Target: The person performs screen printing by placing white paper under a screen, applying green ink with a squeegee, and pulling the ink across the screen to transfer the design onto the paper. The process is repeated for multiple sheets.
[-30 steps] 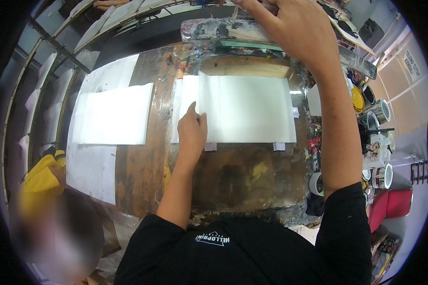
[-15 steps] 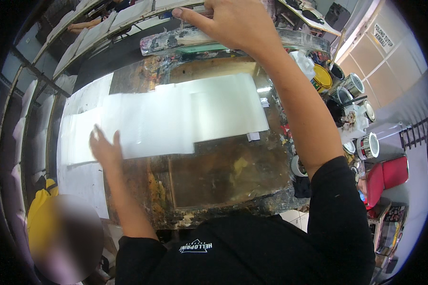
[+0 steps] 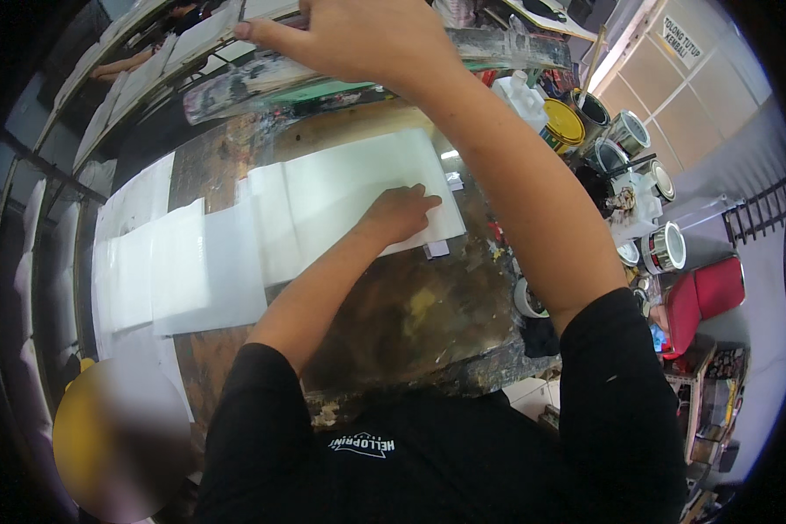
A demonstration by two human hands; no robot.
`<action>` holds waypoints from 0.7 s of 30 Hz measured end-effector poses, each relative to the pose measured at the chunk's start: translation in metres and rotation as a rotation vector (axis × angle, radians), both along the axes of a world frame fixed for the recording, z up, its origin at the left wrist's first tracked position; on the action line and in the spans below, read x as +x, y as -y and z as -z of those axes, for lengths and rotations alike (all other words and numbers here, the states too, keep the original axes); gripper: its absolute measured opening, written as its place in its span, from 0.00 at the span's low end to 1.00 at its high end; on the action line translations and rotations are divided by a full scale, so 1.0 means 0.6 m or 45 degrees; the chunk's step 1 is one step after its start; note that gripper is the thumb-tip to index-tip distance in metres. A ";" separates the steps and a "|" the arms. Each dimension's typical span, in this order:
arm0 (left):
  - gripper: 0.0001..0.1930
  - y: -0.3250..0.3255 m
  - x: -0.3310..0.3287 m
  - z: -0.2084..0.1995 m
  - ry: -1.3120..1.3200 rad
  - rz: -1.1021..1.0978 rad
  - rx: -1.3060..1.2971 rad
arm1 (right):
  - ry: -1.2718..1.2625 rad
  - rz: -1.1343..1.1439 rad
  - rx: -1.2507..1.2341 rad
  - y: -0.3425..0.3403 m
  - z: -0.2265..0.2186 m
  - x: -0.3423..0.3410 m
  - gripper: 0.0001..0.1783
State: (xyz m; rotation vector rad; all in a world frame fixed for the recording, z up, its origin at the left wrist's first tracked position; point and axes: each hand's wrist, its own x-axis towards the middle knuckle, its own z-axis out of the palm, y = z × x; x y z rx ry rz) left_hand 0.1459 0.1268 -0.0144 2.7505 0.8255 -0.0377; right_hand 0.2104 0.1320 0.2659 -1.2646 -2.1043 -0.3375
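A white sheet (image 3: pixel 349 179) lies on the dark work board (image 3: pixel 393 323), and my left hand (image 3: pixel 399 216) reaches across it from the lower left. The fingers of that hand are bent and drawn together on the sheet, just inside its right edge; the fingertips are partly hidden. My right hand (image 3: pixel 371 39) is raised at the upper edge of the view. Its thumb sticks out to the left, while the other fingers are cut off by the frame. Left of the white sheet, a translucent sheet (image 3: pixel 236 271) overlaps a pile of white paper (image 3: pixel 131 279).
Small white tabs (image 3: pixel 437 249) stick to the board by the sheet's right edge. A long stained bar (image 3: pixel 236 92) crosses the far side. Paint cans (image 3: pixel 664 249), a yellow-lidded tub (image 3: pixel 563 122) and a white jug (image 3: pixel 522 96) crowd the right. Racks stand left, near another person.
My left hand has gone from the left pile to the white sheet's right end. The translucent sheet now lies farther left. My right hand stays raised, and the view has shifted slightly.
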 end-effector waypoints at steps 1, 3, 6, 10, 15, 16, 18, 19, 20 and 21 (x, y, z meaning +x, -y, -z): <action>0.23 -0.003 0.005 -0.008 -0.013 0.021 -0.028 | 0.032 0.049 -0.021 -0.006 -0.005 0.002 0.48; 0.22 -0.011 0.011 -0.026 -0.038 0.055 -0.084 | 0.098 0.137 -0.065 -0.021 -0.011 -0.002 0.46; 0.19 -0.032 0.023 -0.034 -0.078 0.181 -0.076 | 0.005 0.159 -0.027 -0.030 -0.020 0.003 0.45; 0.17 -0.050 0.032 -0.033 -0.046 0.260 -0.136 | 0.058 0.117 -0.056 -0.044 -0.027 0.008 0.44; 0.16 -0.050 0.012 -0.030 -0.148 0.245 -0.114 | 0.094 0.129 -0.040 -0.043 -0.025 -0.003 0.45; 0.17 -0.048 0.008 -0.020 -0.037 0.197 -0.115 | 0.087 0.123 -0.047 -0.041 -0.027 0.000 0.45; 0.19 -0.036 -0.007 -0.002 0.187 0.082 -0.120 | 0.074 0.091 -0.063 -0.040 -0.028 0.001 0.46; 0.21 -0.029 -0.009 -0.004 0.194 -0.022 -0.133 | 0.029 0.069 -0.065 -0.034 -0.029 0.003 0.46; 0.22 -0.019 -0.004 -0.005 0.200 -0.127 -0.146 | -0.016 0.046 -0.067 -0.025 -0.031 0.009 0.46; 0.24 -0.006 0.003 -0.012 0.211 -0.226 -0.158 | -0.057 0.028 -0.068 -0.018 -0.033 0.010 0.47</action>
